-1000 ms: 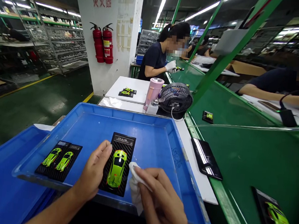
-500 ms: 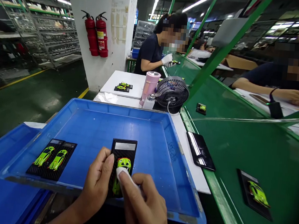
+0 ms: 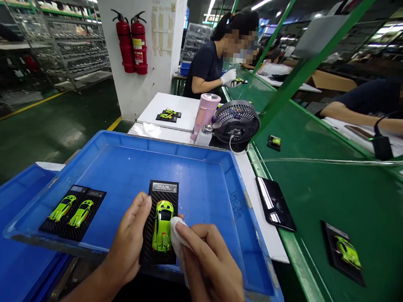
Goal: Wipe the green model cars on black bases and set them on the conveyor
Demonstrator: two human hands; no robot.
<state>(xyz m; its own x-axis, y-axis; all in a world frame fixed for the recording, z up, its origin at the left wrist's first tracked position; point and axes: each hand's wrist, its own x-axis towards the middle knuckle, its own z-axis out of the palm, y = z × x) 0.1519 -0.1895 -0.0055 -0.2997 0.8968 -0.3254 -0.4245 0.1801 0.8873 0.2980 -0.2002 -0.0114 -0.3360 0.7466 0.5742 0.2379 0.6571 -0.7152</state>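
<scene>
My left hand (image 3: 129, 239) grips the left edge of a black display base (image 3: 151, 212) that carries a green model car (image 3: 163, 225). A silver plate with lettering shows at the base's far end. Wrapped round my right index finger is a white cloth (image 3: 178, 239), pinched by my right hand (image 3: 211, 270) and touching the car's right side. Two more green cars (image 3: 62, 208) (image 3: 81, 214) on black bases lie side by side at the left in the blue tray (image 3: 196, 169).
Beyond the tray stand a pink cup (image 3: 205, 116), a small bottle (image 3: 204, 136) and a fan (image 3: 237, 121). A black phone (image 3: 275, 204) lies at the right. The green belt (image 3: 311, 195) carries a car on its base (image 3: 346, 253). A gloved person (image 3: 206, 66) sits ahead.
The cloth and my right hand have moved from the car's front to its right side, uncovering the car. The base now faces the camera more squarely, its lettering visible.
</scene>
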